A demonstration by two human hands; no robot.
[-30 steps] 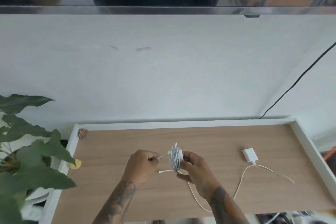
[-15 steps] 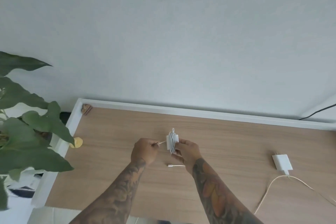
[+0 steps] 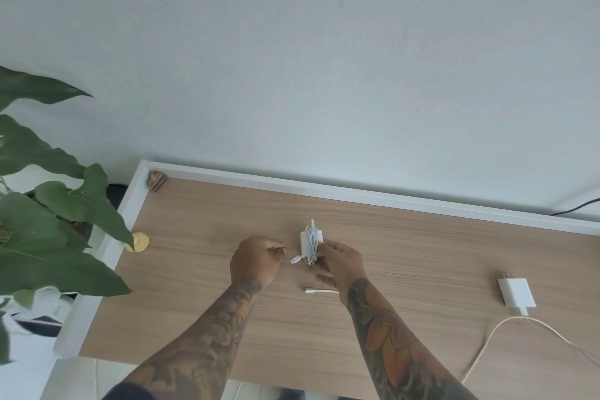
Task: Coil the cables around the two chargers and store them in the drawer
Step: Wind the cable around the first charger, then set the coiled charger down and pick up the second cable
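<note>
We see a bright scene in soft, even daylight, with no harsh glare. The pale wall (image 3: 324, 58) looks flat and slightly bluish. Shadows on the wooden tabletop (image 3: 406, 253) are faint and diffuse. The wide-angle lens bends the table's white rim (image 3: 357, 193) and stretches the plant leaves (image 3: 48, 221) at the left edge. Fine detail is slightly soft throughout.

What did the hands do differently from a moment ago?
The left hand let go of the cable end, which now hangs loose beside the coiled charger; its fingers are curled and hold nothing. The right hand still holds that charger. The second charger and its uncoiled cable stayed on the tabletop.
</note>
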